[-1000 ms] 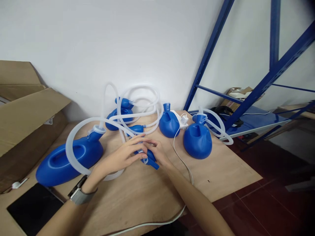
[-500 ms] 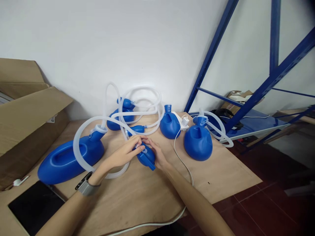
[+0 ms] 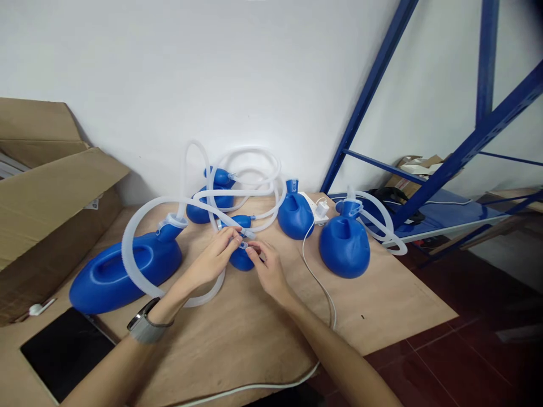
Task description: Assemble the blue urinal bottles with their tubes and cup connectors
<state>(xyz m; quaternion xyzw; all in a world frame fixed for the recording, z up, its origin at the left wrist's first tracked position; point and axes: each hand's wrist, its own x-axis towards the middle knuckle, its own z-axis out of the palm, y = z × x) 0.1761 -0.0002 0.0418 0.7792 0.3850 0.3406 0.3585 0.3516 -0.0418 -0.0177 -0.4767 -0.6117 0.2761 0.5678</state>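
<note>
My left hand [image 3: 211,261] and my right hand [image 3: 266,268] meet at the middle of the wooden table [image 3: 263,328]. Both pinch a small blue funnel piece [image 3: 240,259] where a clear corrugated hose end [image 3: 243,245] joins it. My left wrist wears a watch [image 3: 145,325]. The white hose [image 3: 131,263] loops from there to a large blue bottle [image 3: 123,271] lying on its side at the left.
Several more blue containers [image 3: 344,244] with coiled white hoses [image 3: 250,169] sit behind my hands by the wall. A cardboard box [image 3: 46,198] stands open at the left, a black tablet [image 3: 59,350] lies front left. A white cable [image 3: 320,285] crosses the table. Blue shelving [image 3: 424,186] is at the right.
The blue funnel piece has been turned upright and lifted toward the hose end; both hands shifted from cupping it to pinching at its top. The view drifted slightly right.
</note>
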